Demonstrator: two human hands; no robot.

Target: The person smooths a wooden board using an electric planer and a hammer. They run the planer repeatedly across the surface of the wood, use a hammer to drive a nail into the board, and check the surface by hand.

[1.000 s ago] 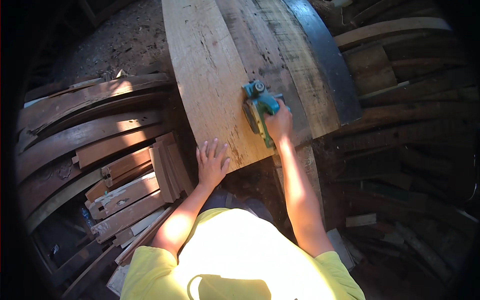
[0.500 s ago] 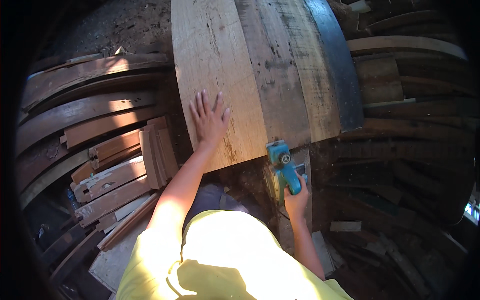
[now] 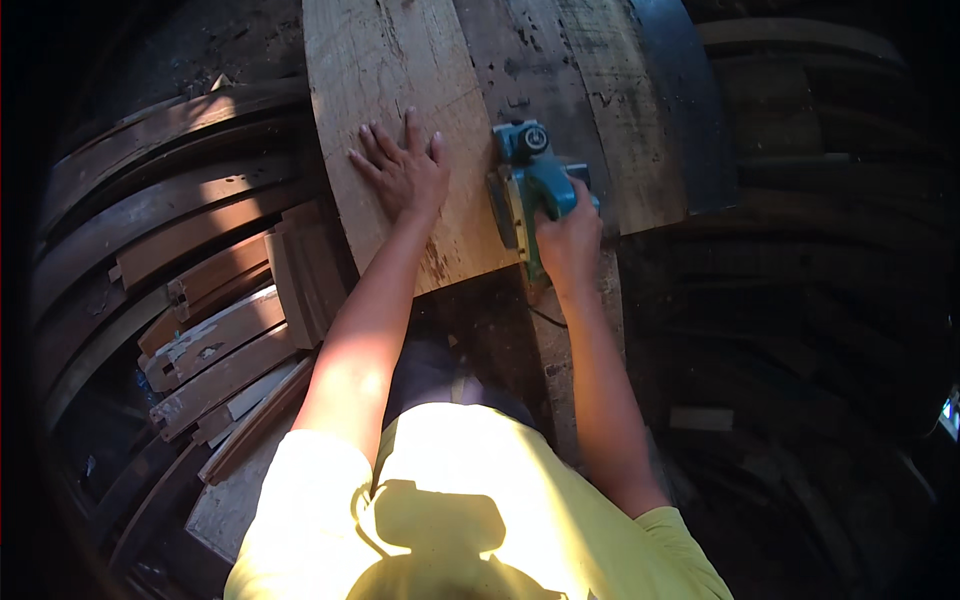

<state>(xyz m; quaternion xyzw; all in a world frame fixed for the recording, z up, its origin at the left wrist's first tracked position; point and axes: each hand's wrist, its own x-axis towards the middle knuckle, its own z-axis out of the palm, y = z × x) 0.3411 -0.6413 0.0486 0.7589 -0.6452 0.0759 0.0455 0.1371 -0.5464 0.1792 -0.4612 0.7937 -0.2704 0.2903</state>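
Observation:
My left hand (image 3: 403,172) lies flat with fingers spread on the pale, leftmost board (image 3: 400,60). In my right hand (image 3: 572,240) is the handle of a teal electric planer (image 3: 530,180). The planer rests near the boards' near end, around the seam between the pale board and the darker, knotted board (image 3: 525,60) beside it. Its underside is hidden. A black cord (image 3: 547,318) trails from its rear. Farther right lie another light board (image 3: 630,120) and a dark bluish board (image 3: 690,110), side by side with the others.
Stacked brown timber pieces (image 3: 215,335) fill the left side, close to my left forearm. Long curved-looking beams (image 3: 170,210) lie beyond them. More planks (image 3: 790,35) sit in shadow on the right. A narrow board (image 3: 560,385) runs below the planer, by my right forearm.
The planer, in my right hand, has moved forward from the boards' near edge onto their top. My left hand stays on the pale board, slightly farther forward in view.

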